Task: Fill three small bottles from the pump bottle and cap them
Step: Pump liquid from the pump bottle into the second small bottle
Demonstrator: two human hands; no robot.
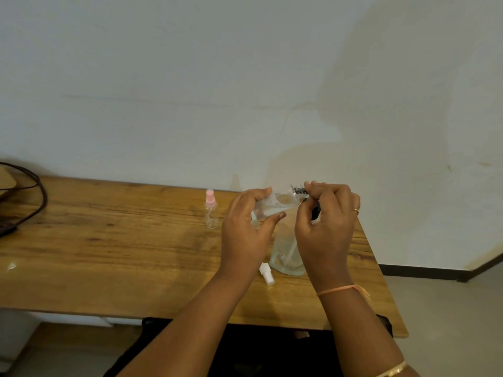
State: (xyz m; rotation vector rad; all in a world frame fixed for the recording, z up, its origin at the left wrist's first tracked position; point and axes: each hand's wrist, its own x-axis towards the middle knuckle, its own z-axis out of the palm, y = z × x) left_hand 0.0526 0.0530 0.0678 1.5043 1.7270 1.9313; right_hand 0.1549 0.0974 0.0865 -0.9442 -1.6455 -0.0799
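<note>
- Above the table's (pixel 109 240) far right corner, the left hand (pixel 245 229) grips a small clear bottle (pixel 275 204), fingers and thumb curled round its body; the bottle lies nearly level in the air, neck pointing right.
- The right hand (pixel 326 227) pinches a black cap (pixel 299 190) at that neck between thumb and fingertips.
- Under both hands, near the right edge, a large clear bottle (pixel 285 257) stands with a tube inside; its top is hidden.
- A white cap (pixel 266 273) lies on its side just beside the large bottle's base, toward the front edge.
- A pink-capped spray bottle (pixel 211 209) stands upright near the far edge, left of the hands.
- A dark cable (pixel 38 191) loops at the far left corner.
</note>
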